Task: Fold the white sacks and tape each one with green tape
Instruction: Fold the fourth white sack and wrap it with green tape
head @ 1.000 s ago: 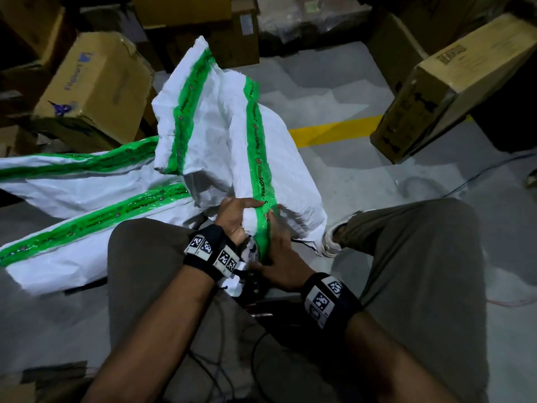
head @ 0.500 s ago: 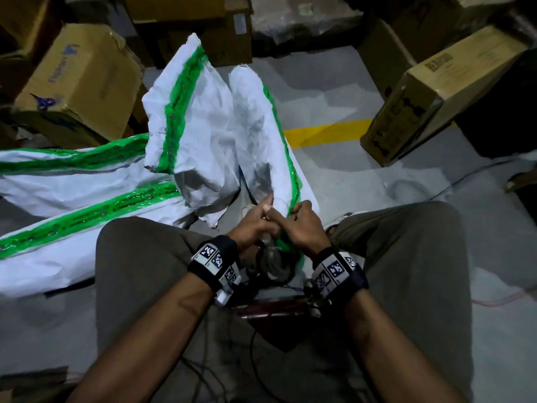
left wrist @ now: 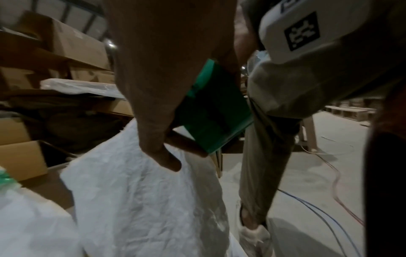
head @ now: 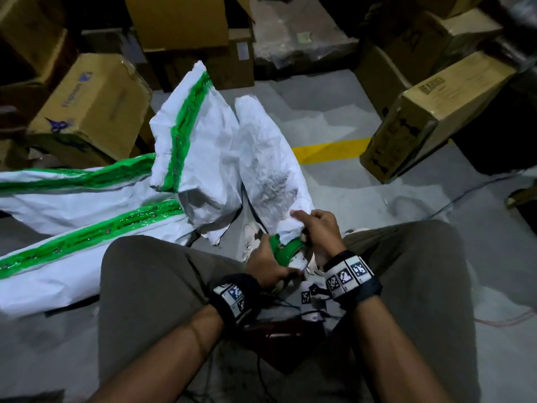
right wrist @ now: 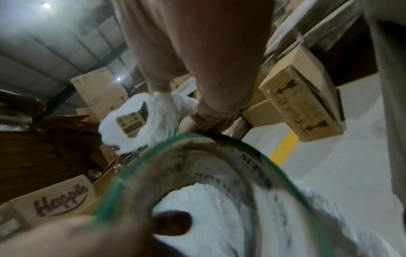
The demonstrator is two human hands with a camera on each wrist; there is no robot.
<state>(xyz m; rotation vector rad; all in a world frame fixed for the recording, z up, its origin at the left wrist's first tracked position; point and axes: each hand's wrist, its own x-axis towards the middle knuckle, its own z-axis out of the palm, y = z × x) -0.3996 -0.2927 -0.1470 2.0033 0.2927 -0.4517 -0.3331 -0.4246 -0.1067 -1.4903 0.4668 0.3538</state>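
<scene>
A crumpled white sack point(head: 261, 158) stands upright on the floor between my knees. My right hand point(head: 313, 231) grips its bunched lower end; in the right wrist view its fingers point(right wrist: 197, 120) pinch the white fabric point(right wrist: 140, 121). My left hand point(head: 268, 257) holds a green tape roll point(head: 286, 251) just below and left of that end, fingers curled round the roll point(left wrist: 215, 111). The roll's cardboard core fills the right wrist view point(right wrist: 219, 156). A second white fold with a green tape stripe point(head: 186, 135) leans to the left of the sack.
Long white sacks with green stripes point(head: 72, 199) lie on the grey floor at left. Cardboard boxes point(head: 96, 106) crowd the back and a tilted one point(head: 436, 117) stands at right. A yellow floor line point(head: 331, 149) and thin cables point(head: 479, 187) run to the right.
The sack has turned so its green stripe faces away. My left hand has dropped back with the tape roll, while my right hand has risen onto the sack's bunched end.
</scene>
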